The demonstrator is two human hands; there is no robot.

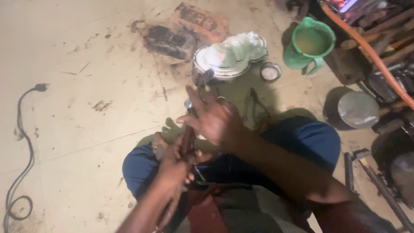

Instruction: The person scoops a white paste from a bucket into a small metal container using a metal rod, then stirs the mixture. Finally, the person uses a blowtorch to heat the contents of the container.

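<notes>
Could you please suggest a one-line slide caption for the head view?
Seated on a stained floor, the left hand grips a dark tool handle beside the right hand, near a green plastic jug.

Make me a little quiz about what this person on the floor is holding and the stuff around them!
1. True or false: the left hand grips a slim dark stick-like tool.
2. Which hand, with spread fingers, sits higher in the picture?
3. What colour is the plastic jug at the top: A green, B red, C yellow?

Key:
1. True.
2. The right hand.
3. A. It stands near the round white-topped metal dish.
</notes>
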